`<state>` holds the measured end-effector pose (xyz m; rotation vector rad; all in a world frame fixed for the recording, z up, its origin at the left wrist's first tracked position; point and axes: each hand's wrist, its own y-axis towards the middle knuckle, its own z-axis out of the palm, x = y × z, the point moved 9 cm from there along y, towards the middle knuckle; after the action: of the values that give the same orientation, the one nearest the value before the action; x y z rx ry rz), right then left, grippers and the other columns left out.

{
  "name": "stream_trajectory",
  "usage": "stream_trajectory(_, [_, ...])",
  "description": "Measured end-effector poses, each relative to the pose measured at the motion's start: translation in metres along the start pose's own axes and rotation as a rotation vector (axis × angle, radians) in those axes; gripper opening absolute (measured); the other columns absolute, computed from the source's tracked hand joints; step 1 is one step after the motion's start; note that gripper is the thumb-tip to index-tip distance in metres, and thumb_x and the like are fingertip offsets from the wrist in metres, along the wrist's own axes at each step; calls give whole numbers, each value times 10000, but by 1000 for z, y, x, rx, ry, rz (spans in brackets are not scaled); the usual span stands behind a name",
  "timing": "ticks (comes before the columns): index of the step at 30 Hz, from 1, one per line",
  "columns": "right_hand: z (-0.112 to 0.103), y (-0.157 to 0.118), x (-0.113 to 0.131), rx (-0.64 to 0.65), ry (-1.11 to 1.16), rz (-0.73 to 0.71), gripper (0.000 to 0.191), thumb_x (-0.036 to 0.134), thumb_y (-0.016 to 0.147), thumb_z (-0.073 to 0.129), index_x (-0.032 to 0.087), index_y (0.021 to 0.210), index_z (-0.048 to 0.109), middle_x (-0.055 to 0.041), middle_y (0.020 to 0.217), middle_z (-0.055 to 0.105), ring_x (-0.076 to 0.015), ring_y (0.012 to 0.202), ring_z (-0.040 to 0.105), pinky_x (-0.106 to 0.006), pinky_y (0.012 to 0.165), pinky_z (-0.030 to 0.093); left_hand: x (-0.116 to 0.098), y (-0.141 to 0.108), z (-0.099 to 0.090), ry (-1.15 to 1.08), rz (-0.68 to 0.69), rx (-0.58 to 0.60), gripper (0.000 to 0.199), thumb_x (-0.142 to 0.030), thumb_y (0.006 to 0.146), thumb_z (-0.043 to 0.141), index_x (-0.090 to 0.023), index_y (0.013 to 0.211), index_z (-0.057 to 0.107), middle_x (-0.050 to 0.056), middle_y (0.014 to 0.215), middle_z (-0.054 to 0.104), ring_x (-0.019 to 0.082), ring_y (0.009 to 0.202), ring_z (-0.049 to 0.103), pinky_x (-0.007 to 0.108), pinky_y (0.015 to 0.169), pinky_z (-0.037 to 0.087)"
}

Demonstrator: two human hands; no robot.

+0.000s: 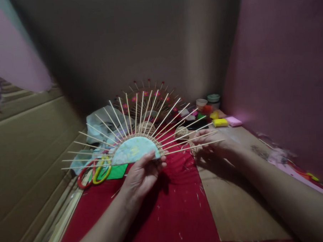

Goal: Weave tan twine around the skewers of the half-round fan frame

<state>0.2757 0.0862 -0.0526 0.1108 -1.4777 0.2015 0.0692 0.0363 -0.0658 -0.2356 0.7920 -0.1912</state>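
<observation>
My left hand (pixel 144 171) grips the lower right edge of a half-round pale blue base (pixel 134 149), its thumb on the front. Many thin wooden sticks (pixel 172 118) fan out from the curved edge, with brown twine (pixel 124 138) woven around them close to the base. On the right, my right hand (pixel 212 142) is at the outer ends of the lowest sticks, fingers bent together. A loop of loose twine (pixel 193 149) hangs at its fingertips; the exact grip is partly hidden by the sticks.
Red-and-yellow-handled scissors (pixel 101 170) lie left on red cloth (pixel 168 213). Cardboard (pixel 242 199) lies at right. Behind stand a decorated stick fan (pixel 149 94), a twine ball (pixel 181 132), clay packets (pixel 220 122) and jars (pixel 213 98). A cardboard wall (pixel 28 141) bounds the left.
</observation>
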Motion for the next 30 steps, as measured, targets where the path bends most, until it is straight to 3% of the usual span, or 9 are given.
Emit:
stream_trajectory(5, [-17,3,4,81,-120,70,188,262,590,730,154,632,582,33,526,498,-41,384,362,-193,354,253,-1,2,-3,-6,-29,2,130,-47,778,470,-88,710,574,121,679,616,185,605,611,268,518,522])
stream_trajectory(14, [-25,-4,11,233,15,92,152,158,570,692,158,622,549,72,468,405,-22,373,260,-175,354,206,-7,3,-4,-1,-12,-8,120,-36,765,472,-95,692,546,114,652,595,189,588,596,257,479,499])
stream_trajectory(19, [-37,3,9,163,4,58,147,170,587,699,159,643,563,61,470,441,-25,372,263,-184,356,194,-7,2,-2,22,-12,-7,113,-44,778,447,-100,716,523,109,662,582,177,573,579,250,467,484])
stream_trajectory(24, [-45,2,23,61,84,-60,128,185,599,682,164,618,557,66,443,416,-28,355,253,-204,373,206,-6,5,-3,38,-7,1,104,-50,785,442,-101,730,514,111,676,582,176,587,581,245,474,484])
stream_trajectory(30, [-41,-2,31,-14,206,-82,136,153,577,656,170,558,523,52,464,406,-46,389,283,-217,398,219,-6,5,-7,38,-7,3,97,-48,766,465,-114,731,527,100,667,587,183,590,585,253,476,479])
